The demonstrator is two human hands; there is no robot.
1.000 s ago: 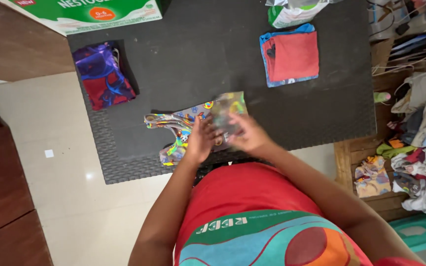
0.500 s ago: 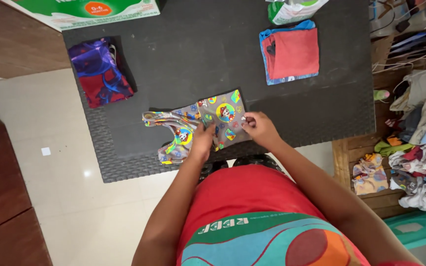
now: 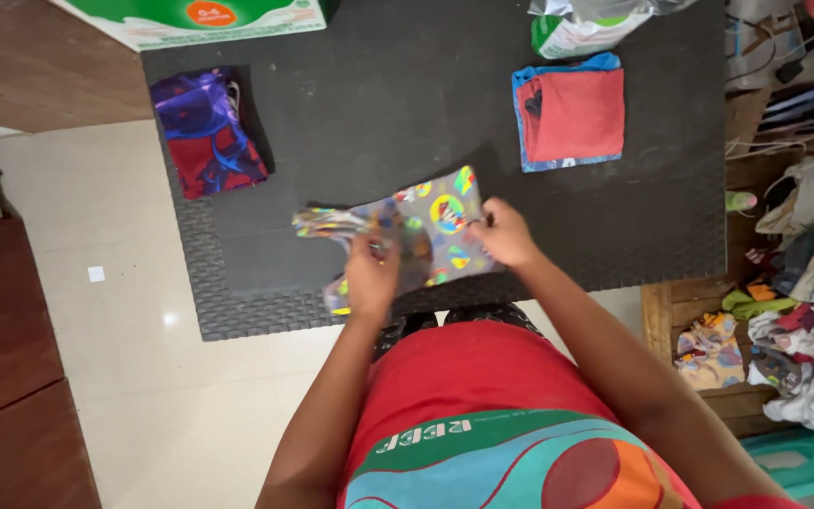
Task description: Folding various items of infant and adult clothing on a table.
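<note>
Your left hand presses down on a small grey cartoon-print child's garment, fingers curled together over the cloth near its middle, while your right hand pinches the garment's right edge between thumb and fingers. The garment lies partly folded on the dark grey foam mat that covers the bench, directly under and between both hands, with its bunched, brightly trimmed end trailing out to the left of your left hand. Well beyond your left hand, toward the far left corner of the mat, sits a folded purple, blue and red patterned cloth. Well beyond your right hand, toward the far right of the mat, rests a folded red cloth stacked on a blue one, and just past that stack lies a white and green plastic bag. A green and white cardboard box overhangs the mat's far left edge. Off to the right of your right hand, past the mat's edge, a heap of mixed unfolded clothes lies on wooden shelving. Pale floor tiles show to the left of your left hand.
</note>
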